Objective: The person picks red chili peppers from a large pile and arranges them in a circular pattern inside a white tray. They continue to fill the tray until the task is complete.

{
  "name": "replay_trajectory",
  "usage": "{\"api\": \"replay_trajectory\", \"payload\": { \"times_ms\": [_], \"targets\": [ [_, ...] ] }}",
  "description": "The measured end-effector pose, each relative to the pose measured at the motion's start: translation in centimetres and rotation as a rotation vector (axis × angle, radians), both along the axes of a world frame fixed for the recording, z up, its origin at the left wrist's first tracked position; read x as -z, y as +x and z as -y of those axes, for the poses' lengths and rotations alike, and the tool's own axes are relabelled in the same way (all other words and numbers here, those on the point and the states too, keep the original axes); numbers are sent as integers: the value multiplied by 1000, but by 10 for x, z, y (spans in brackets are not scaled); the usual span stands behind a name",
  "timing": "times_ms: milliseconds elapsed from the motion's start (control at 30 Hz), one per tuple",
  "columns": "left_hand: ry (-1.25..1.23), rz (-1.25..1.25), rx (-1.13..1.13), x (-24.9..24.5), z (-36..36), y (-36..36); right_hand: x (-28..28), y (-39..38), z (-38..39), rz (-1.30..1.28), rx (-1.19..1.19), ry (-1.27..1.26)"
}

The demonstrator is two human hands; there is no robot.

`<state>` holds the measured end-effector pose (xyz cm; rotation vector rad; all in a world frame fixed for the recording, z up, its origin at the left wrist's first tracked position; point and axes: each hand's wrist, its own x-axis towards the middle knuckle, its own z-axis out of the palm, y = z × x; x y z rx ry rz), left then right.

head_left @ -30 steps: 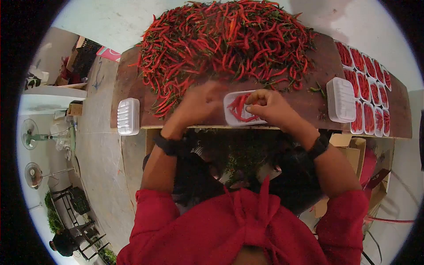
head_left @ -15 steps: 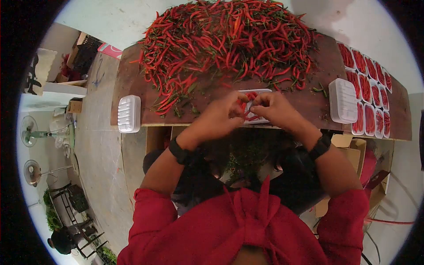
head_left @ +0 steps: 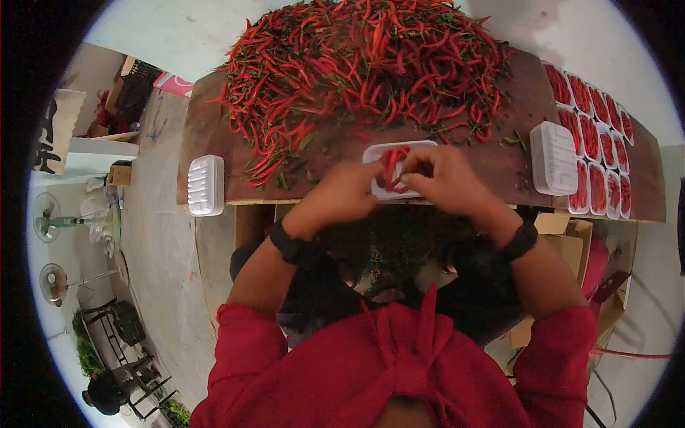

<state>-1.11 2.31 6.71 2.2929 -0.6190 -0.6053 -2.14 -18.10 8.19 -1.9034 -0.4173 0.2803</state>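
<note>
A white foam tray (head_left: 369, 154) lies near the front edge of the table, with a small bunch of red chili peppers (head_left: 391, 161) in it. My left hand (head_left: 344, 191) reaches over the tray's left end, fingers bent and close together; whatever its fingertips hold is hidden. From the right, my right hand (head_left: 448, 180) curls over the tray, thumb and fingers pinched at a red chili pepper. Beyond my hands rises a big heap of red chili peppers (head_left: 357, 64) with green stems.
Stacked white trays (head_left: 205, 185) stand at the table's left front corner, and another stack (head_left: 553, 158) stands to the right. Several filled trays (head_left: 589, 135) sit in rows at the far right. Cardboard boxes (head_left: 564, 253) are below the table. A person (head_left: 107, 392) sits far left.
My hands have moved a little apart, the left one back to the left. More of the tray and its chili peppers shows between them.
</note>
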Motion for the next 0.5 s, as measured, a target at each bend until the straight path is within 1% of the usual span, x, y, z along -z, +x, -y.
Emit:
{"api": "replay_trajectory", "payload": {
  "times_ms": [33, 67, 133, 167, 200, 233, 267, 300, 367, 400, 433, 467, 500],
  "targets": [
    [91, 76, 107, 10, -6, 0, -1, 2, 3, -47, 44, 36],
    [183, 151, 215, 16, -10, 0, 2, 7, 8, -48, 40, 38],
    [143, 124, 239, 13, -12, -2, 6, 15, 16, -69, 83, -80],
    [102, 96, 266, 12, -11, -2, 7, 16, 18, -70, 89, -80],
    [100, 94, 269, 11, -8, -2, 5, 17, 20, -53, 67, -149],
    [91, 105, 176, 10, -6, -1, 5, 16, 20, -37, 43, -217],
    [82, 116, 81, 9, -3, -1, 6, 16, 20, -39, 41, -216],
    [83, 115, 79, 8, -1, -1, 8, 15, 18, -68, 53, -221],
    [11, 178, -7, 7, 3, 0, 9, 14, 14, -94, 62, -226],
    [10, 178, -8, 8, 6, 0, 9, 13, 12, -149, 86, -185],
    [-56, 137, -27, 8, 8, 0, 9, 12, 11, -203, 111, -143],
    [-122, 96, -46, 9, 10, 0, 10, 12, 11, -204, 111, -143],
    [-121, 95, -46, 10, 12, 0, 11, 13, 11, -203, 104, -155]
  ]
}}
